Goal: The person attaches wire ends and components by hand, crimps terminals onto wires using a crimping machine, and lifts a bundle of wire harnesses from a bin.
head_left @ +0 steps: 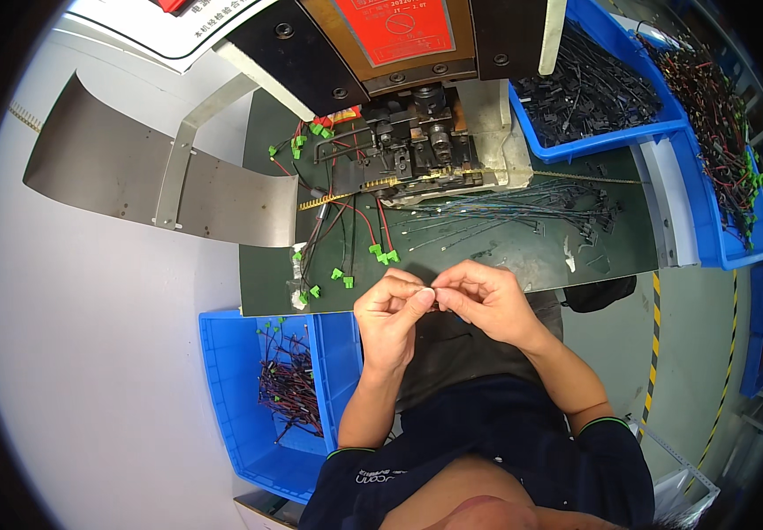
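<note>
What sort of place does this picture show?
Most likely a factory workshop for wiring parts: a heavy machine stands on a green worktop, blue bins hold many wires, and black-and-yellow tape marks the floor.

Bright indoor light, fisheye-bent edges, black corners

Anything between the left hand [388,320] and right hand [493,305] is too small to tell.
</note>
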A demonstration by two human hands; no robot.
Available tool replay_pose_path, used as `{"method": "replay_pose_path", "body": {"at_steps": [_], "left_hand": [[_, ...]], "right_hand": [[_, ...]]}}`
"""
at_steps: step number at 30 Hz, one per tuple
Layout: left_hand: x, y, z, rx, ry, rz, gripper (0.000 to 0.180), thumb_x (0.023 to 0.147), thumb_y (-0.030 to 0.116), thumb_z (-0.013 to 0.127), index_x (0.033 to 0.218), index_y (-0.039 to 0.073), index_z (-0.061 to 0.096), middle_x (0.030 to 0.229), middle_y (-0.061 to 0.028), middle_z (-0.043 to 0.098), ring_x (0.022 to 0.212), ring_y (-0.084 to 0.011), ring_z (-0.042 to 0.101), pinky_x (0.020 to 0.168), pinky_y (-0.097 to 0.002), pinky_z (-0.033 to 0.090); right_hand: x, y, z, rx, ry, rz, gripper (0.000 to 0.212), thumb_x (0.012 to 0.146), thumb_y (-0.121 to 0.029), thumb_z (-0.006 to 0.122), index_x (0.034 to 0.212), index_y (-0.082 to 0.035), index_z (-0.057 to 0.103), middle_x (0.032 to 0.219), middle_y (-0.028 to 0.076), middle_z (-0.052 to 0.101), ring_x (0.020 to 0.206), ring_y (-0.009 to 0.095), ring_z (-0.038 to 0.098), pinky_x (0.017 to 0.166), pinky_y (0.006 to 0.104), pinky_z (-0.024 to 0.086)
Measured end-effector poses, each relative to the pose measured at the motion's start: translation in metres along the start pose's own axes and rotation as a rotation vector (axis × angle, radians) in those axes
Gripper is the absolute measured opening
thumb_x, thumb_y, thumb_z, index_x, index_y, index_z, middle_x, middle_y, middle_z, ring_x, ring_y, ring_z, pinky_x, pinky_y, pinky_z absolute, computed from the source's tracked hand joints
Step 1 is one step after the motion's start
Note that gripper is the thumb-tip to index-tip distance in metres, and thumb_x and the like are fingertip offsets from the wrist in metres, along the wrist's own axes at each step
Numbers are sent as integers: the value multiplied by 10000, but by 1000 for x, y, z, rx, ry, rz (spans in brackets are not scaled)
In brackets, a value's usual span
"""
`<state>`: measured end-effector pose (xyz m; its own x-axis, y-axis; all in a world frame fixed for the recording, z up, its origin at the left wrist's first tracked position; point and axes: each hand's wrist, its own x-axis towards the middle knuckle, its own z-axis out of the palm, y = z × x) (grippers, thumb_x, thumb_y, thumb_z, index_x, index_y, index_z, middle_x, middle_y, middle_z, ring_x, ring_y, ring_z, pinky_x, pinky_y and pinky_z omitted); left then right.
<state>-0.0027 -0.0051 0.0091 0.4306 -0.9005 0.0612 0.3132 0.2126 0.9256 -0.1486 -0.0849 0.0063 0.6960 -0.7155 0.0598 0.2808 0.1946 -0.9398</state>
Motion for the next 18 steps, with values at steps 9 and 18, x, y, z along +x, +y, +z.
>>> {"method": "replay_pose_path", "body": {"at_steps": [9, 18], "left_hand": [[1, -9, 1, -292, -4, -131, 102, 914, 23, 681, 835, 55, 626, 829, -47, 573, 790, -161, 541, 724, -310, 443], [3, -15, -6, -372, 74, -62, 96, 890, -38, 684, 839, 36, 650, 908, -36, 555, 809, -124, 525, 727, -276, 445]], "right_hand": [[9, 7, -6, 88, -106, 100, 96, 995, -96, 622, 1042, -15, 604, 865, 14, 638, 650, 44, 556, 552, 197, 420], [17, -3, -3, -456, -9, -254, 142, 909, -110, 700, 943, 25, 726, 820, 93, 695, 698, 194, 654, 641, 313, 507]]}}
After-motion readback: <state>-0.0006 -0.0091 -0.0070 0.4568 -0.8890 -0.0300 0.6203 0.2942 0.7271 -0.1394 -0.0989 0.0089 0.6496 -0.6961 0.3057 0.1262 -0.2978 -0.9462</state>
